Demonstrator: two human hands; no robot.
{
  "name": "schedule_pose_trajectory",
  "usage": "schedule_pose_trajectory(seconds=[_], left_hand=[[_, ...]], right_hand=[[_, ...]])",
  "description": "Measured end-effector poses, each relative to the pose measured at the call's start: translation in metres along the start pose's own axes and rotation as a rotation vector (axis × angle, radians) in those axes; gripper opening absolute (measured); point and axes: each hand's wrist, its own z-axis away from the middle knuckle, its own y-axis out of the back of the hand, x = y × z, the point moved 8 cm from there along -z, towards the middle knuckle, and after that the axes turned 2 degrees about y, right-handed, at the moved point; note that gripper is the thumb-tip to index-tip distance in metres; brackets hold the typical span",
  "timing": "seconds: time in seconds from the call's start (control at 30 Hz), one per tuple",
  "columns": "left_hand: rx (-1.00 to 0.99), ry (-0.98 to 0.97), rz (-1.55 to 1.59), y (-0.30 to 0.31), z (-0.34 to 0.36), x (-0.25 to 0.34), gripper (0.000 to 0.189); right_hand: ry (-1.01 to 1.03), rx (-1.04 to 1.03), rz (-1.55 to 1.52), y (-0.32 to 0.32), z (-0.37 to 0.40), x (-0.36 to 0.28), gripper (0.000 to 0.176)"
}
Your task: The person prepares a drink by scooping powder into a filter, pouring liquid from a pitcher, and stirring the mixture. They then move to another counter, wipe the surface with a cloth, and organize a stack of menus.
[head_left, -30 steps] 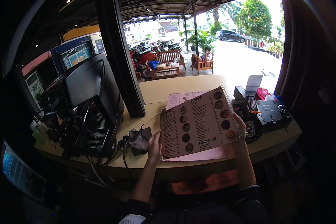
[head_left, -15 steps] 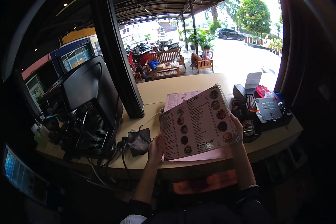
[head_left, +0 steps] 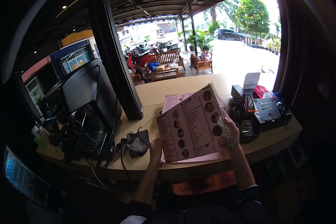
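Observation:
A spiral-bound menu (head_left: 194,127) with round food pictures and printed columns is held up, tilted, above the counter (head_left: 149,93). My left hand (head_left: 156,149) grips its lower left edge. My right hand (head_left: 232,130) holds the right side, by the wire binding. Beneath and behind it lies another pink menu sheet (head_left: 171,100), mostly hidden. A crumpled dark grey cloth-like thing (head_left: 137,143) rests on the counter just left of my left hand.
A black espresso machine (head_left: 87,108) stands at the left, with cables in front. A dark post (head_left: 117,59) rises beside it. At the right are a black organizer (head_left: 246,125), a metal stand (head_left: 267,108) and a red pouch (head_left: 262,90). Outside, a person (head_left: 205,55) sits on a chair.
The menu has shifted slightly left and tilted more, its top right corner moving left. Both hands keep their hold; the right hand has moved a little left.

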Motion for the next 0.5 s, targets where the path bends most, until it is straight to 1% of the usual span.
schedule_pose_trajectory(seconds=[0.03,0.1,0.13,0.2,0.23,0.3,0.33,0.4,0.43,0.5], left_hand=[[-0.001,-0.001,0.001,-0.002,0.002,0.004,0.033],[-0.092,0.073,-0.005,-0.014,0.006,0.010,0.044],[-0.094,0.072,-0.003,-0.015,0.006,0.017,0.044],[-0.137,0.182,-0.165,-0.014,0.004,0.019,0.049],[-0.139,0.181,-0.162,-0.011,0.000,0.016,0.049],[-0.144,0.112,-0.263,-0.006,-0.007,0.014,0.049],[-0.143,0.113,-0.261,-0.002,-0.008,0.014,0.049],[-0.165,0.112,-0.544,0.005,-0.009,0.013,0.050],[-0.167,0.108,-0.544,0.008,-0.011,0.010,0.050],[-0.172,-0.023,-0.704,0.007,-0.011,0.014,0.050]], right_hand=[[0.001,-0.001,0.002,-0.001,0.001,-0.001,0.057],[0.029,-0.030,0.173,-0.006,0.004,-0.007,0.060],[0.030,-0.030,0.180,-0.007,0.006,-0.007,0.060],[0.017,-0.039,0.201,-0.010,0.009,-0.009,0.060],[0.005,-0.050,0.220,-0.013,0.010,-0.010,0.060],[0.014,-0.046,0.235,-0.017,0.011,-0.013,0.059],[0.014,-0.041,0.257,-0.015,0.010,-0.013,0.059],[0.014,-0.035,0.281,-0.013,0.011,-0.012,0.058],[0.020,-0.026,0.269,-0.011,0.011,-0.011,0.057],[0.034,-0.020,0.258,-0.007,0.010,-0.011,0.057]])
